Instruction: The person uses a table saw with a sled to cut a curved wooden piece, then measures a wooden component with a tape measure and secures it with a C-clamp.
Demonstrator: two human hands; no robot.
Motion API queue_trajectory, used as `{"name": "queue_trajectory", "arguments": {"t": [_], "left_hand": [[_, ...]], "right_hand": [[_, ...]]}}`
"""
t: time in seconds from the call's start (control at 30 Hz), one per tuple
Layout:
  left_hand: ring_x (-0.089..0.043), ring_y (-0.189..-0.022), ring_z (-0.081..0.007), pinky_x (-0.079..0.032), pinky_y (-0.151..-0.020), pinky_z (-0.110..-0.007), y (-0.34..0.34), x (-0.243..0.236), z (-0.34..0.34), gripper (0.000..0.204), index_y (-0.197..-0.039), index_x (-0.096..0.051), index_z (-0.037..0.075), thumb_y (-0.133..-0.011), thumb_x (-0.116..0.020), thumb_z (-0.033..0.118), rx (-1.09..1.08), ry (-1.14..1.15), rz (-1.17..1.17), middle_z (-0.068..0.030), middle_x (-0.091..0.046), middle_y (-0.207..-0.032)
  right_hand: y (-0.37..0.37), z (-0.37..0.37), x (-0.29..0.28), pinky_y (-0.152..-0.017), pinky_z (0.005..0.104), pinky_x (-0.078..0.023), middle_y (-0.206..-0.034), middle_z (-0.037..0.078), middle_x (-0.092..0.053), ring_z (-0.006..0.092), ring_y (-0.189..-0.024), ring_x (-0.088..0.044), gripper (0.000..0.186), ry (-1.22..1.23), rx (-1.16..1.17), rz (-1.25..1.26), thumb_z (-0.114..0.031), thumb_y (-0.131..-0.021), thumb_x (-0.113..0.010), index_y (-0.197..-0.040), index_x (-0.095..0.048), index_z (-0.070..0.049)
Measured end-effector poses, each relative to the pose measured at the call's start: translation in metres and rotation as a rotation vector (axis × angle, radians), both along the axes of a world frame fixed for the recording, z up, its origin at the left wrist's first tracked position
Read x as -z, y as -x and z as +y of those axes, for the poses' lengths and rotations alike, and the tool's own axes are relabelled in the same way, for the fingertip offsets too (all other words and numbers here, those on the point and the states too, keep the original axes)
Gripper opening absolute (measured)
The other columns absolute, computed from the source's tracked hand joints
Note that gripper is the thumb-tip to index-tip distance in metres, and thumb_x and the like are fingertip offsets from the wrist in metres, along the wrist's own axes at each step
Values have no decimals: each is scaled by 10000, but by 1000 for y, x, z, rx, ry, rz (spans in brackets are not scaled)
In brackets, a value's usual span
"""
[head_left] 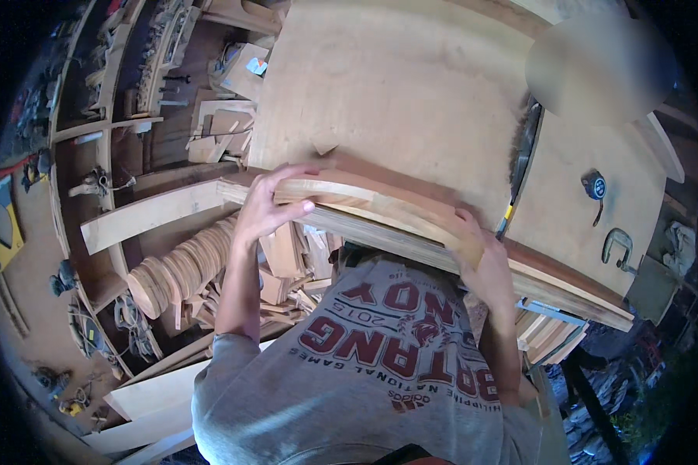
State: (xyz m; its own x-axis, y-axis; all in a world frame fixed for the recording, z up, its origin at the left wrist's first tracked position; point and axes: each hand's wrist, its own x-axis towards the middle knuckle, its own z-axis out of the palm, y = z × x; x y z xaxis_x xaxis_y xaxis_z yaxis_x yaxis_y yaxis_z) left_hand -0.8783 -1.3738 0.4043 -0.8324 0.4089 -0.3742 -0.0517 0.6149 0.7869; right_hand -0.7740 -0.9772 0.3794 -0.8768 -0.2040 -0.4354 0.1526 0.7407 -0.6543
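Observation:
A curved wooden piece (372,203) with a pale, arched edge lies along the near edge of the plywood-topped workbench (395,85), in front of my body. My left hand (262,205) grips its left end, thumb on the near side and fingers over the far side. Around its right end is my right hand (479,260), whose fingers reach over the top and are partly hidden. Beyond the piece, a small triangular wood scrap (326,148) rests on the benchtop.
To the right lie a long dark brush (526,151), a blue tape measure (593,186) and a C-clamp (618,249). Several rounded wooden pieces (182,271) are stacked at the lower left, near offcuts (283,252). Shelves (108,167) stand on the left. A blurred round shape (601,66) covers the upper right.

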Motion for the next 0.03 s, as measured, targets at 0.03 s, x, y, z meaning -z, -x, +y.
{"name": "queue_trajectory", "arguments": {"t": [0.03], "left_hand": [[-590,-1313,-369,-258,-1235,-552,2,-3,-1,823,-1335,-646,34,-762,-747,616,-68,-2,-119,-184,-672,-1323]], "right_hand": [[3,1,-1,-1020,501,-478,-1203,269,-675,444,-1128,-632,788,-4,10,3,9,-758,-654,-1501,-408,-80]]}}
